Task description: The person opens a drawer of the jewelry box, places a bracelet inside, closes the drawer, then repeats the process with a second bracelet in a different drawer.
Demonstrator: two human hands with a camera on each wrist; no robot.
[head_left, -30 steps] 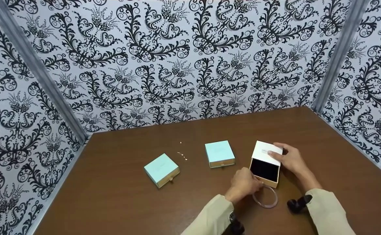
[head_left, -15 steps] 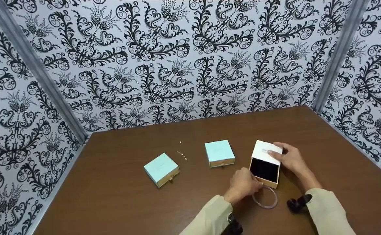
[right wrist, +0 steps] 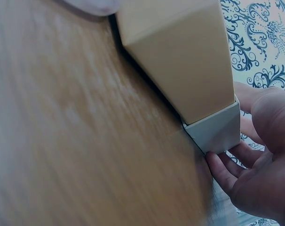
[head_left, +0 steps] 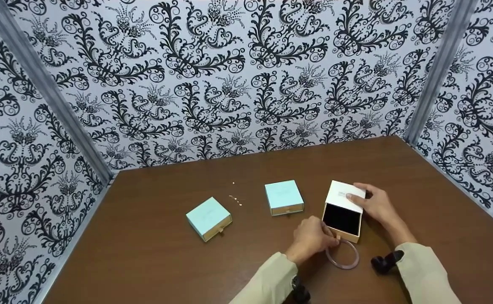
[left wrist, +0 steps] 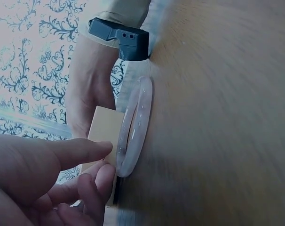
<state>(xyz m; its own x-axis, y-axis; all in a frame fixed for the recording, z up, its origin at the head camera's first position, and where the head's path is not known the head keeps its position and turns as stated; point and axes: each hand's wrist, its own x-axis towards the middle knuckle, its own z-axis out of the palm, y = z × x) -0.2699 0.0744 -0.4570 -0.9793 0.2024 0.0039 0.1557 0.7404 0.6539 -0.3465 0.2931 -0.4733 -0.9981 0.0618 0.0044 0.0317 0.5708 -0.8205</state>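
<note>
A white drawer-style gift box [head_left: 342,195] lies on the table with its tan drawer [head_left: 350,237] pulled out, showing a black lining. My right hand [head_left: 377,207] grips the white sleeve, thumb on top and fingers at the far side and lower edge. At the drawer's front, my left hand [head_left: 312,237] pinches the small pull tab between thumb and index finger; the fingertips mostly hide it. A translucent pale pink bangle [left wrist: 145,108] lies flat on the table just in front of the drawer, close to the left fingertips.
Two closed mint-green boxes, a nearer-left one [head_left: 208,215] and a middle one [head_left: 284,195], stand left of the white box. Several small pale bits [head_left: 235,198] lie between them. Patterned walls [head_left: 212,105] border the brown table [head_left: 145,253] at back and sides.
My left hand has shifted slightly left at the drawer front, uncovering a little more of the pull tab. The right hand, the box and the bangle stay in place.
</note>
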